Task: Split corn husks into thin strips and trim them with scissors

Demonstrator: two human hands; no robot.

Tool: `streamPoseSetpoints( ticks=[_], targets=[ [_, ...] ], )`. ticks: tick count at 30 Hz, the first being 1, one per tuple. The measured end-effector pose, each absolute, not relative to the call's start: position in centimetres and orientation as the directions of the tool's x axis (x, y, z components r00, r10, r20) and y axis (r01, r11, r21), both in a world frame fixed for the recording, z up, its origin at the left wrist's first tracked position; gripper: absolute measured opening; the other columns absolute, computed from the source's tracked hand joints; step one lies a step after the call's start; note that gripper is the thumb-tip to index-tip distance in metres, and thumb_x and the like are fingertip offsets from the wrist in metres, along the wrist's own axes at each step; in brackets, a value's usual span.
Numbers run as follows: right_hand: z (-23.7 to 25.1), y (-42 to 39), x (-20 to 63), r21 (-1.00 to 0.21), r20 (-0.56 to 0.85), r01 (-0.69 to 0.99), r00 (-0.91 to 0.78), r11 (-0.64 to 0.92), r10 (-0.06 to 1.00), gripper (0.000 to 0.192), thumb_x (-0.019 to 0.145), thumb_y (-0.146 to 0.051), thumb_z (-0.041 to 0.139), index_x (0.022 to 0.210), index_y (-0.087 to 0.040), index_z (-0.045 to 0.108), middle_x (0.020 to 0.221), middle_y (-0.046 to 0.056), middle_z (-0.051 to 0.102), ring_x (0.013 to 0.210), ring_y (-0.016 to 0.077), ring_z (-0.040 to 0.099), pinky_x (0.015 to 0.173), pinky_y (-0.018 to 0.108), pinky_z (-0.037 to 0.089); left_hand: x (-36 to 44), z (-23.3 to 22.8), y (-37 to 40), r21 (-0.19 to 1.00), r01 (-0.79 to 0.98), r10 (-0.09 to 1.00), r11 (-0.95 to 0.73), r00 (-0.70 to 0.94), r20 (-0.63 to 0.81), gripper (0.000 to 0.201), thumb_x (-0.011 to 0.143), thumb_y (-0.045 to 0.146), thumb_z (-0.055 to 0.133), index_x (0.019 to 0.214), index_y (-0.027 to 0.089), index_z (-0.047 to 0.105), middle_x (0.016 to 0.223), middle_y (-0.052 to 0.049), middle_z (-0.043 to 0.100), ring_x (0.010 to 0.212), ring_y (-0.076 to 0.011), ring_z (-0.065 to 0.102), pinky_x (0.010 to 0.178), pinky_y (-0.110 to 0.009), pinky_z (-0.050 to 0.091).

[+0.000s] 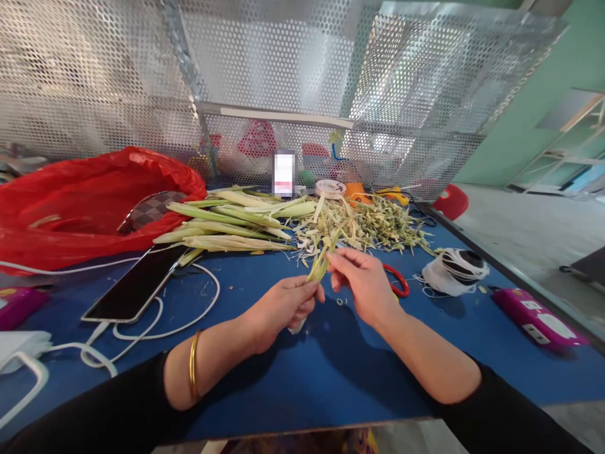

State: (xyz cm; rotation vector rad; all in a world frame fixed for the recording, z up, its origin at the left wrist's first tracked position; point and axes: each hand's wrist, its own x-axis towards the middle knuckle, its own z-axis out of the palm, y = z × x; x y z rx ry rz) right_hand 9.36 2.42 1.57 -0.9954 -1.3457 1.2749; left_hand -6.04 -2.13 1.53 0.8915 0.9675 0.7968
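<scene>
My left hand grips the lower part of a thin pale green stalk above the blue table. A gold bangle sits on that wrist. My right hand pinches a leaf strip at the stalk's upper end. Beyond my hands lies a bundle of whole stalks, and to its right a heap of peeled leaf scraps.
A red plastic bag holds a checkered pouch at the back left. A phone on a white cable lies at left. Red-handled scissors, a spool of white thread and a pink case lie at right. A perforated metal screen stands behind.
</scene>
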Motion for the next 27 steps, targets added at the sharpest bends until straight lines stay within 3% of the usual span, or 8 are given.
streamPoseSetpoints(
  ticks=[3,7,9,12,17,21,24,27],
  targets=[
    [1.9,3.1,10.1,-0.979,0.198,0.032,-0.064,0.201,0.978,0.018,0.079,-0.035,0.061,0.085,-0.018,0.065,0.067,-0.001,0.06,0.047,0.0091,0.051,0.049,0.024,0.043,-7.0,2.2,-1.3,0.861,-0.29,0.906,0.417,0.202,-0.371,0.02,0.088,0.029,0.046,0.072,0.018,0.047,0.05,0.01,0.023,0.039,-0.0031,0.013,0.037,-0.017,0.008],
    [1.9,2.2,10.1,-0.688,0.265,0.462,-0.557,0.56,0.787,0.017,0.076,-0.03,0.069,0.088,-0.019,0.067,0.079,0.001,0.06,0.063,0.012,0.056,0.062,0.025,0.044,-8.4,2.5,0.0,0.828,-0.441,0.924,0.348,0.014,-0.381,0.016,0.088,0.02,0.042,0.072,0.018,0.045,0.05,0.01,0.022,0.036,-0.0034,0.014,0.034,-0.017,0.008],
    [1.4,1.3,9.6,-0.495,0.199,0.478,-0.751,0.726,0.63,0.026,0.075,-0.029,0.071,0.098,-0.02,0.066,0.095,0.004,0.059,0.069,0.0128,0.058,0.064,0.025,0.044,-8.6,2.3,0.3,0.817,-0.449,0.917,0.36,0.008,-0.4,0.016,0.087,0.02,0.042,0.072,0.018,0.046,0.049,0.01,0.023,0.035,-0.0034,0.016,0.033,-0.016,0.01],
    [0.6,0.6,8.9,-0.345,0.15,0.46,-0.833,0.818,0.532,0.02,0.08,-0.025,0.066,0.1,-0.021,0.064,0.098,0.005,0.058,0.074,0.0144,0.059,0.066,0.026,0.044,-8.3,1.8,0.1,0.81,-0.44,0.907,0.388,0.024,-0.421,0.014,0.085,0.019,0.045,0.072,0.018,0.047,0.048,0.01,0.025,0.033,-0.0028,0.018,0.032,-0.015,0.011],
    [0.4,1.0,8.9,-0.378,0.285,0.455,-0.771,0.806,0.569,0.012,0.088,-0.012,0.05,0.083,-0.018,0.059,0.086,0.003,0.057,0.073,0.0135,0.058,0.067,0.025,0.045,-7.8,1.3,-0.4,0.805,-0.407,0.89,0.432,0.048,-0.453,0.014,0.084,0.019,0.047,0.07,0.018,0.047,0.045,0.01,0.028,0.031,-0.002,0.02,0.031,-0.013,0.013],
    [1.0,1.0,9.2,-0.466,0.57,0.364,-0.574,0.807,0.588,0.009,0.088,-0.012,0.049,0.088,-0.019,0.055,0.091,0.005,0.057,0.084,0.0153,0.059,0.076,0.027,0.047,-7.7,1.1,-0.6,0.801,-0.38,0.875,0.462,0.049,-0.481,0.015,0.086,0.019,0.044,0.072,0.016,0.051,0.052,0.002,0.051,0.036,-0.0062,0.044,0.033,-0.014,0.032],
    [1.1,0.7,9.2,-0.393,0.653,0.308,-0.57,0.867,0.499,0.01,0.088,-0.013,0.049,0.091,-0.019,0.057,0.092,0.006,0.059,0.086,0.016,0.059,0.078,0.028,0.047,-7.3,1.0,-0.8,0.792,-0.389,0.877,0.47,0.103,-0.47,0.017,0.085,0.019,0.047,0.074,0.012,0.057,0.062,-0.006,0.062,0.051,-0.012,0.059,0.049,-0.022,0.05],
    [1.0,0.4,9.0,-0.271,0.61,0.305,-0.679,0.913,0.408,0.013,0.089,-0.015,0.049,0.09,-0.019,0.061,0.093,0.006,0.062,0.083,0.0153,0.058,0.075,0.028,0.046,-6.8,0.9,-0.9,0.751,-0.445,0.867,0.489,0.154,-0.473,0.019,0.084,0.015,0.049,0.072,0.009,0.061,0.061,-0.005,0.061,0.051,-0.0105,0.058,0.051,-0.02,0.05]
  ],
)
